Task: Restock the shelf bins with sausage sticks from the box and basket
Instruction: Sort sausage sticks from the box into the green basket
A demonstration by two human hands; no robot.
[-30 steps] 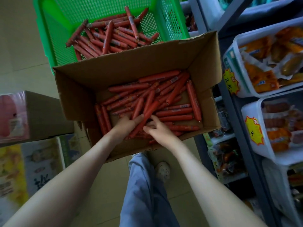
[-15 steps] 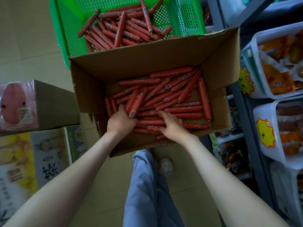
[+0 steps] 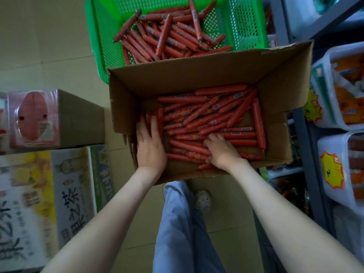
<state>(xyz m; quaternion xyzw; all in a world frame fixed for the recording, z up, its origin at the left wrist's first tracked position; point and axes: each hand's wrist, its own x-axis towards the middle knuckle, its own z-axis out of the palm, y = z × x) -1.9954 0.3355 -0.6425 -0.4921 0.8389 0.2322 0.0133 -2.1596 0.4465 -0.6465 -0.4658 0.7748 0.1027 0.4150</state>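
An open cardboard box (image 3: 197, 79) on the floor holds several red sausage sticks (image 3: 216, 115) in a loose pile. Behind it, a green plastic basket (image 3: 242, 22) holds more sausage sticks (image 3: 163, 38). My left hand (image 3: 150, 146) is at the box's left wall, its fingers and thumb round a few sticks that point away from me. My right hand (image 3: 220, 150) is in the near middle of the pile with fingers curled over some sticks. White shelf bins (image 3: 323, 91) with packaged snacks stand on the right.
A lower white bin (image 3: 331, 154) with a yellow price tag sits on the dark shelf frame at right. Printed cartons (image 3: 78, 119) are stacked on the floor at left. My trouser leg (image 3: 181, 233) and shoe (image 3: 202, 200) are just below the box.
My left hand has slid to the box's left wall with a few sticks gathered in it. My right hand has moved a little right and dug into the pile.
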